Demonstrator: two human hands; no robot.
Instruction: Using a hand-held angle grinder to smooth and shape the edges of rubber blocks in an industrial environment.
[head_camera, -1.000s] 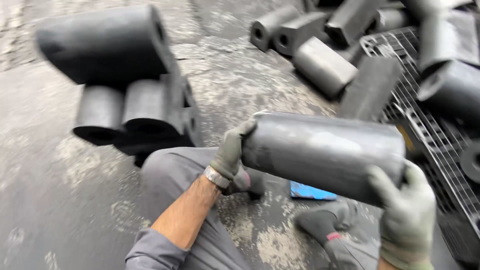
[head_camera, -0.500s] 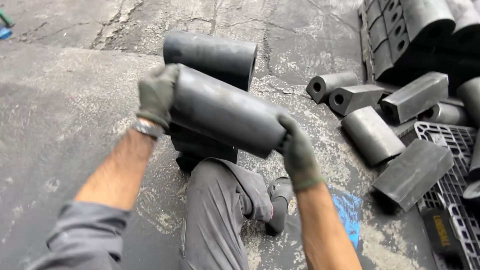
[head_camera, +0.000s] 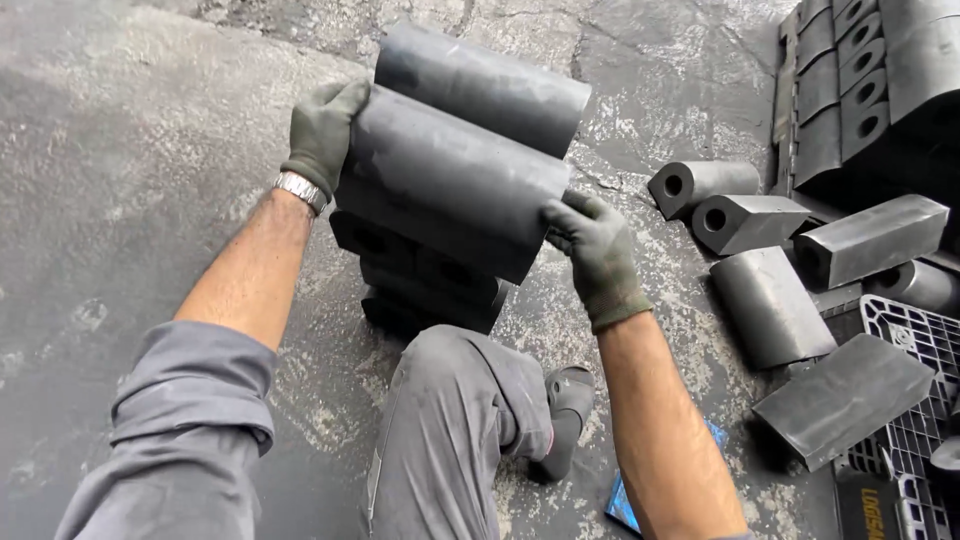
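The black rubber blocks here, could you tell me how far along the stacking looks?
Done: a small stack stands on the concrete floor. In hand: the left hand and right hand grip one block at its ends, over the stack. Left: loose blocks lie to the right, beside a black pallet.

Lower pieces of the stack (head_camera: 430, 280) hidden behind the held rubber block (head_camera: 450, 190); black pallet (head_camera: 915, 440) cut off at the right edge.

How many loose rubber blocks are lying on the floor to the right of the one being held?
5: two with round holes facing the camera, a long one, a rounded one, and a flat one by the plastic pallet. Others may be hidden.
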